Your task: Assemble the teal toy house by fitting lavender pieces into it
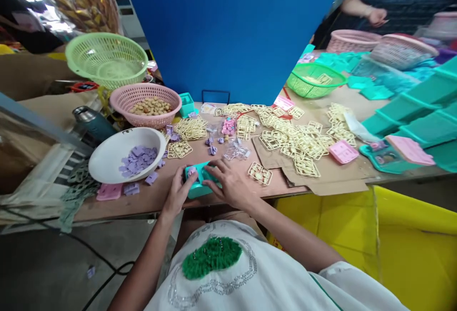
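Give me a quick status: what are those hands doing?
Left hand and right hand both gripping teal tray. White bowl of purple pieces alongside. Nothing blocking.

Teal toy case [200, 185] with a purple piece set in it; white bowl [124, 155] of lilac pieces [138, 160]; pink mesh basket [145, 104] of tan pieces; pale green mesh basket [106, 59]; bright green basket [314, 79]; cream sprue frames [296, 140]; pink tile [343, 151]; blue backboard [232, 30]; yellow bin [392, 239]; white shirt [257, 273] with green sequin patch.
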The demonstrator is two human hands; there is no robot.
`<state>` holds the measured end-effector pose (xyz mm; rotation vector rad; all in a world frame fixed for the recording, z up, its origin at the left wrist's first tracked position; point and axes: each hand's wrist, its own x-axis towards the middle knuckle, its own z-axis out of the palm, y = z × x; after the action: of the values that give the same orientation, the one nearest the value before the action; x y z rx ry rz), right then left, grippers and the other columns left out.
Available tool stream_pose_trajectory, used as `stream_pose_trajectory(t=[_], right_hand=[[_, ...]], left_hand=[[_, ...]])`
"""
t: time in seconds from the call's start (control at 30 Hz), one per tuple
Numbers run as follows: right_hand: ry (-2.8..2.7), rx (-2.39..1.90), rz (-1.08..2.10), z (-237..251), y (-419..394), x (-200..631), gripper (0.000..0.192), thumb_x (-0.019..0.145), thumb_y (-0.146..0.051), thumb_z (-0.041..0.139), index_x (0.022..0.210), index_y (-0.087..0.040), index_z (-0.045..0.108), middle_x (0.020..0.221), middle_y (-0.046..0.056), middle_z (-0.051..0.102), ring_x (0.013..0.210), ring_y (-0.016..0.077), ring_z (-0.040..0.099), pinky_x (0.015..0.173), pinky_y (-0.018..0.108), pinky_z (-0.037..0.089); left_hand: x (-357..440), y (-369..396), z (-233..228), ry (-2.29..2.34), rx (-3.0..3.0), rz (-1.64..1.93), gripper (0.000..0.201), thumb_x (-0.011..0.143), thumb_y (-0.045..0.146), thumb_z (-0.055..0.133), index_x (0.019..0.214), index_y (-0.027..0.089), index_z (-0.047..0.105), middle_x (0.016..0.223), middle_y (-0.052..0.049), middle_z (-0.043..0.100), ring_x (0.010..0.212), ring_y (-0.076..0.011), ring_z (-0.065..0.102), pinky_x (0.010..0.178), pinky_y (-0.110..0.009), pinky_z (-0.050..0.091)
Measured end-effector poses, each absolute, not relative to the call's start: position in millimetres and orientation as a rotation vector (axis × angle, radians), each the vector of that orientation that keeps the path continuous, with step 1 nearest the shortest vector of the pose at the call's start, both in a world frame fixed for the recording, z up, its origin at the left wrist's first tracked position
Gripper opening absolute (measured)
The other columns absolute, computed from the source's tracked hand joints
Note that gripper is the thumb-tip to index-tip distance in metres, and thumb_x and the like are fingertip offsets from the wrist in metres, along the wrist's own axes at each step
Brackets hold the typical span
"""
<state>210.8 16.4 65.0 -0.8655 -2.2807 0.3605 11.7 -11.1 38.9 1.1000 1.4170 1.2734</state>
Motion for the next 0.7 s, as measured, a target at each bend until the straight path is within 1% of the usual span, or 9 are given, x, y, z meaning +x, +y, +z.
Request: stream_pose_trajectory(t=[0.07,0.13,0.2,0.3,0.43,0.5,0.6,0.7], right_hand=[[-2.26,-0.831,0.387,68.7,25.0,219.4,0.034,0.108,-0.035,0.056,0.133,-0.015,0.066,0.125,0.019,0.066,0.114,0.0289,0.061,0.096,0.049,0.057],[-2.214,-0.845,0.38,72.2,38.7,234.2,0.032,0.108,-0.033,0.056,0.131,-0.015,0.067,0.124,0.018,0.068,0.114,0.0285,0.063,0.097,0.048,0.057],[-2.17,-0.931,0.332,73.3,55.7,252.5,0.029,0.107,-0.03,0.056,0.126,-0.014,0.071,0.12,0.018,0.07,0.111,0.0287,0.064,0.096,0.049,0.057],[-2.213,-1.109,0.276,69.2,80.6,276.0,0.025,0.105,-0.022,0.055,0.117,-0.014,0.075,0.112,0.018,0.072,0.105,0.0296,0.064,0.091,0.048,0.057],[-2.462,-1.081,0.266,60.9,103.0,282.5,0.02,0.099,-0.013,0.06,0.098,-0.013,0.079,0.101,0.017,0.074,0.098,0.0295,0.061,0.089,0.049,0.054],[-2.521,-0.986,0.245,61.1,112.1,276.2,0.019,0.099,-0.013,0.06,0.099,-0.013,0.079,0.103,0.018,0.075,0.098,0.0295,0.06,0.089,0.049,0.053],[-2.521,-0.87,0.183,70.4,129.6,260.8,0.021,0.101,-0.015,0.058,0.106,-0.011,0.078,0.105,0.019,0.075,0.099,0.0299,0.059,0.087,0.048,0.053],[-2.495,-0.786,0.126,87.5,150.5,238.6,0.022,0.101,-0.014,0.058,0.105,-0.011,0.079,0.101,0.018,0.075,0.095,0.0289,0.062,0.084,0.046,0.053]], left_hand=[[12.8,-12.0,41.3,1.388,1.051,1.276,0.054,0.079,0.06,0.08,0.112,0.02,0.066,0.098,-0.002,0.07,0.089,-0.0167,0.066,0.077,-0.025,0.057],[13.4,-11.5,42.0,1.391,1.018,1.333,0.056,0.076,0.06,0.083,0.11,0.019,0.068,0.097,-0.002,0.069,0.085,-0.0159,0.066,0.075,-0.025,0.058],[12.3,-10.8,42.6,1.438,1.066,1.427,0.054,0.072,0.057,0.087,0.106,0.018,0.073,0.101,-0.005,0.068,0.089,-0.0169,0.067,0.077,-0.026,0.06],[7.6,-11.0,46.0,1.541,1.27,1.51,0.042,0.072,0.051,0.089,0.099,0.019,0.081,0.109,-0.007,0.066,0.1,-0.0202,0.069,0.082,-0.029,0.063],[3.5,-11.4,52.2,1.57,1.412,1.53,0.026,0.079,0.045,0.085,0.091,0.022,0.085,0.1,-0.006,0.067,0.095,-0.019,0.07,0.078,-0.028,0.063],[4.4,-11.1,53.2,1.565,1.423,1.546,0.023,0.081,0.044,0.084,0.09,0.023,0.085,0.097,-0.006,0.068,0.092,-0.0184,0.07,0.075,-0.027,0.063],[8.2,-10.0,50.7,1.559,1.391,1.568,0.023,0.083,0.045,0.081,0.088,0.022,0.085,0.095,-0.006,0.069,0.089,-0.0185,0.071,0.074,-0.027,0.062],[14.3,-7.5,46.4,1.558,1.35,1.624,0.022,0.085,0.043,0.08,0.085,0.021,0.083,0.095,-0.007,0.069,0.092,-0.0202,0.072,0.079,-0.03,0.062]])
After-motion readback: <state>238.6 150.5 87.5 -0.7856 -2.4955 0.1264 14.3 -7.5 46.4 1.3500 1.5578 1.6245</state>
